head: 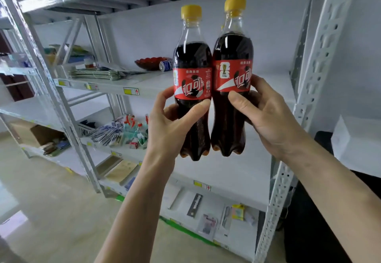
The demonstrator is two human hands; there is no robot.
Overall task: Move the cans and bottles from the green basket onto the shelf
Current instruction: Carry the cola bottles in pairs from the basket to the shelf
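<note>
1. Nearest to me were the person's two forearms, raised in front of the shelving, each ending in a hand wrapped around a cola bottle.
2. The left hand [171,122] gripped the left bottle [192,89] at its waist, thumb across the front just under the red label and fingers curled round the far side.
3. The right hand [268,116] held the right bottle [233,81] the same way, thumb on the lower edge of the label, fingertips showing past the label's right edge.
4. Both bottles stood upright in the air, yellow caps up, bodies touching side by side between the two hands. Neither base rested on anything.
5. Just beyond the hands ran the white shelf [274,85], its board bare directly behind the bottles and to the right of the right hand.
6. Further back and to the left of the left hand, on the same board, sat a red bowl [151,62] with a blue can [166,65] lying on its side next to it, then folded cloth further left.
7. The green basket was not in sight, so I could not tell how much remained in it.
8. I judged this to be the carrying step, with two bottles lifted to shelf level and not yet set down.
9. The next move would call for reaching forward over the shelf edge, lowering both bases flat onto the bare board, keeping them upright, and only then loosening the fingers so that neither tipped against the other.
</note>
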